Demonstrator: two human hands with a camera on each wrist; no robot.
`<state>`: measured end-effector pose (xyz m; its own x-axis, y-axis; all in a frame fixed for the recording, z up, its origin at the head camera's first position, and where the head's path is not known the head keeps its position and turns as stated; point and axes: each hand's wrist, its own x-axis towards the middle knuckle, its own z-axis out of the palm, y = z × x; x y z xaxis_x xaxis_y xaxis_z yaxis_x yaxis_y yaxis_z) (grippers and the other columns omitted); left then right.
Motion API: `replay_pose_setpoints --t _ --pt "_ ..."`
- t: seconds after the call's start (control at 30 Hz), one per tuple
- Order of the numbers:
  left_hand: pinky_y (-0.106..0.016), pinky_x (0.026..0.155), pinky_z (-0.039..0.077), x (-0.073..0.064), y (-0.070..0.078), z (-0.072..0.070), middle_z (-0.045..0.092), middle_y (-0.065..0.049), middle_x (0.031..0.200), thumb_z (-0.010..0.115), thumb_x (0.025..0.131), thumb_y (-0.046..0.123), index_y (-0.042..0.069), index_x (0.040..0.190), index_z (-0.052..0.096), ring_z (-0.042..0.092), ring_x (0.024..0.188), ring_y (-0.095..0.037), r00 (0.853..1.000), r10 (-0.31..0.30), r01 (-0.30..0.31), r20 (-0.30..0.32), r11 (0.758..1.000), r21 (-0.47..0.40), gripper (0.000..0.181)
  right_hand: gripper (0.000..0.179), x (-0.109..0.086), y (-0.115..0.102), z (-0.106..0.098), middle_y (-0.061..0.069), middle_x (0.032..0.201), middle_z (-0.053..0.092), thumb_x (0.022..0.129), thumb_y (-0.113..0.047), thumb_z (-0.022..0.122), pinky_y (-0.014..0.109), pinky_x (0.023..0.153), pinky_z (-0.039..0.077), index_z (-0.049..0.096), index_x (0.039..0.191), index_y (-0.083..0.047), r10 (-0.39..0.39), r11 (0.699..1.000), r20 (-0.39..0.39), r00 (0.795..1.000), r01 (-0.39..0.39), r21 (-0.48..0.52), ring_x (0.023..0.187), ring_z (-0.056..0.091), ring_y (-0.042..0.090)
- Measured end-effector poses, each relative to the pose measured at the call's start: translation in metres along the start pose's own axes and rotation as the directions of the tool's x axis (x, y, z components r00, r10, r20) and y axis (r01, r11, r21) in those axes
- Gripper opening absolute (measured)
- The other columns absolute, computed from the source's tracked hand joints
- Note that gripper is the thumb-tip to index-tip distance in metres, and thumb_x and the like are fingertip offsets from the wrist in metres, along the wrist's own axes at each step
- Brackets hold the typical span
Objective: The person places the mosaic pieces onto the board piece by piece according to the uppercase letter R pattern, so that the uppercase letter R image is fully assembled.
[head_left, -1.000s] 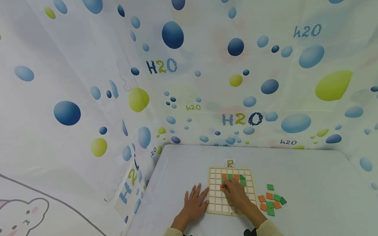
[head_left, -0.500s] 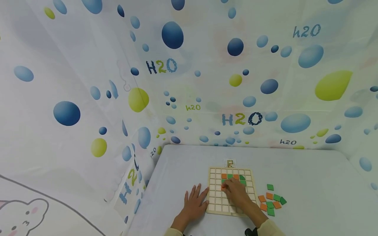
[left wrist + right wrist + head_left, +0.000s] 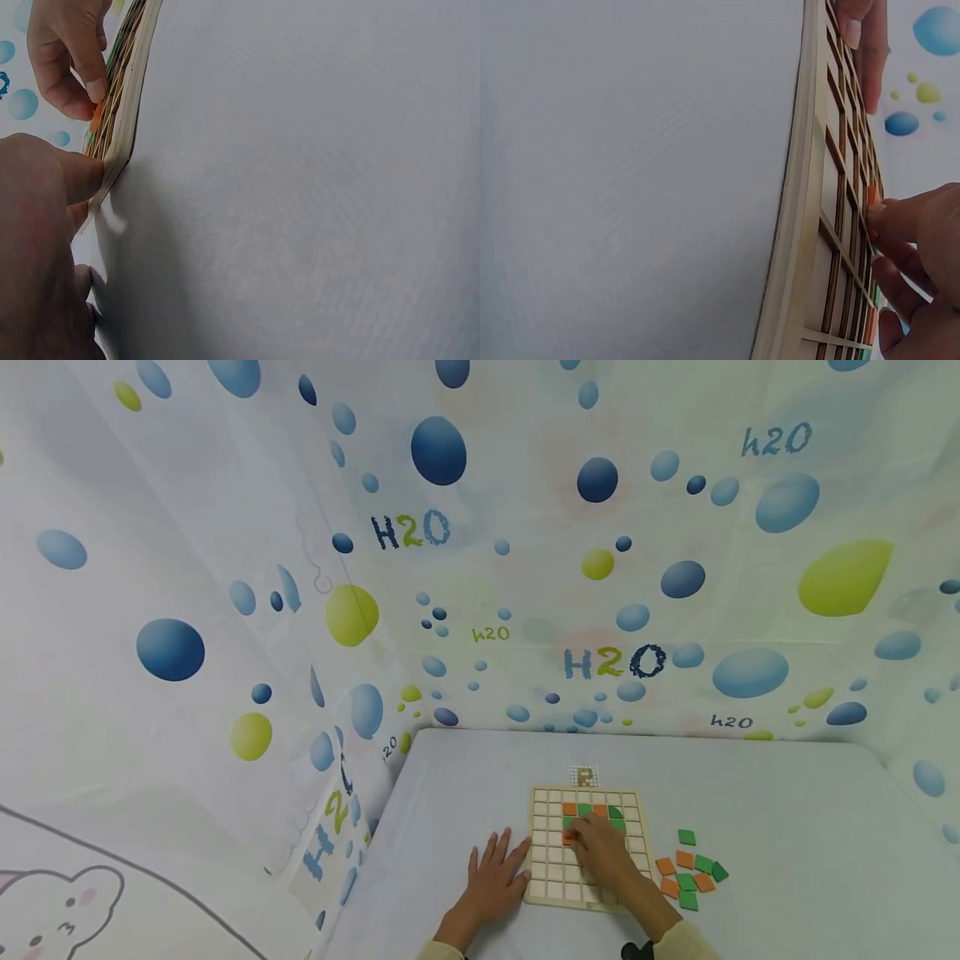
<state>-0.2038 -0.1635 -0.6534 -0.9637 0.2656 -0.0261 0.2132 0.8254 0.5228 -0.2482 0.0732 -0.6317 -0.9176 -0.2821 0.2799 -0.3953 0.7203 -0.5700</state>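
Note:
A wooden grid board lies on the white table. My right hand is over its middle, thumb and fingertip pinching a small orange square tile at a cell of the grid. Part of that tile is hidden by the fingers. Beyond the hand, a row of orange and green tiles sits in the cells, ending at the right in a green tile with a rounded corner. My left hand lies flat with fingers spread, its fingertips and thumb touching the board's left edge.
Several loose orange and green tiles are scattered right of the board, one green square apart from the others. A small printed pattern card lies behind the board. A bubble-print curtain hangs along the table's back and left.
The orange tile and the right fingertips have shifted very slightly to the right over the same cell. The left hand has stayed in place.

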Motion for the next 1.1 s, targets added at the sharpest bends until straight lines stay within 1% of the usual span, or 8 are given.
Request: replay_pose_setpoints --t 0.1,0.23,0.37,0.47,0.63,0.77,0.93,1.1 --pt "-0.077 0.121 0.008 0.001 -0.001 0.001 0.028 -0.017 0.173 0.047 0.109 0.042 0.027 0.162 0.044 0.020 0.160 -0.046 1.000 -0.014 0.014 0.008 1.000 0.004 0.055 0.015 0.001 0.001 0.000 -0.003 0.095 0.066 0.090 -0.003 0.082 0.046 0.083 0.051 0.075 0.095 -0.015 -0.021 1.000 0.003 1.000 0.021 -0.006 0.089 0.064 0.018" --pt "-0.078 0.120 0.009 0.001 -0.002 0.002 0.028 -0.018 0.173 0.047 0.109 0.042 0.028 0.162 0.044 0.020 0.160 -0.046 1.000 -0.010 0.010 0.002 1.000 0.010 0.055 0.013 0.003 0.003 0.001 -0.003 0.094 0.065 0.091 -0.005 0.081 0.045 0.082 0.049 0.075 0.096 -0.016 -0.028 0.999 0.019 0.999 0.029 -0.026 0.089 0.063 0.016" --pt "-0.078 0.120 0.009 -0.001 0.000 0.001 0.028 -0.018 0.173 0.046 0.109 0.043 0.029 0.163 0.043 0.020 0.159 -0.047 1.000 -0.002 0.002 0.000 1.000 0.023 0.055 0.013 0.003 0.006 0.001 -0.007 0.094 0.063 0.092 -0.008 0.081 0.038 0.076 0.044 0.074 0.097 -0.018 -0.030 0.998 0.040 0.999 0.032 -0.061 0.088 0.061 0.013" --pt "-0.079 0.118 0.009 -0.002 0.003 -0.003 0.029 -0.020 0.172 0.048 0.109 0.041 0.025 0.162 0.044 0.021 0.158 -0.049 1.000 0.006 -0.006 0.004 1.000 0.008 0.055 0.013 0.004 0.007 0.001 -0.007 0.094 0.062 0.093 -0.010 0.081 0.035 0.074 0.041 0.074 0.098 -0.019 -0.038 0.997 0.050 0.998 0.042 -0.072 0.088 0.060 0.014" --pt "-0.079 0.119 0.009 -0.004 0.008 -0.009 0.028 -0.020 0.172 0.048 0.109 0.040 0.023 0.161 0.045 0.021 0.159 -0.049 1.000 0.000 0.000 0.019 1.000 -0.008 0.055 0.014 0.004 0.005 -0.003 -0.005 0.098 0.064 0.092 -0.007 0.081 0.038 0.072 0.045 0.073 0.098 -0.017 -0.061 0.994 0.049 0.997 0.066 -0.089 0.091 0.064 0.019" --pt "-0.080 0.118 0.009 -0.004 0.007 -0.008 0.028 -0.021 0.172 0.048 0.109 0.040 0.024 0.161 0.045 0.020 0.158 -0.050 1.000 0.002 -0.002 0.014 1.000 -0.005 0.056 0.015 0.005 0.004 -0.005 -0.004 0.099 0.064 0.092 -0.006 0.080 0.039 0.071 0.045 0.073 0.098 -0.017 -0.071 0.991 0.051 0.996 0.076 -0.106 0.092 0.065 0.021" --pt "-0.080 0.119 0.007 -0.003 0.005 -0.004 0.027 -0.021 0.172 0.046 0.109 0.042 0.027 0.162 0.043 0.019 0.159 -0.049 1.000 0.002 -0.002 0.013 1.000 0.001 0.056 0.012 0.004 0.004 -0.004 -0.004 0.095 0.064 0.092 -0.007 0.081 0.040 0.072 0.045 0.074 0.096 -0.016 -0.064 0.993 0.041 0.997 0.068 -0.097 0.089 0.062 0.018" --pt "-0.079 0.119 0.007 -0.003 0.009 -0.009 0.028 -0.020 0.172 0.048 0.109 0.041 0.024 0.162 0.044 0.019 0.159 -0.049 1.000 -0.007 0.007 0.030 1.000 -0.007 0.055 0.013 0.002 0.004 -0.004 -0.005 0.095 0.065 0.090 -0.010 0.083 0.039 0.071 0.048 0.075 0.095 -0.018 -0.085 0.988 0.023 0.996 0.087 -0.124 0.086 0.061 0.014"
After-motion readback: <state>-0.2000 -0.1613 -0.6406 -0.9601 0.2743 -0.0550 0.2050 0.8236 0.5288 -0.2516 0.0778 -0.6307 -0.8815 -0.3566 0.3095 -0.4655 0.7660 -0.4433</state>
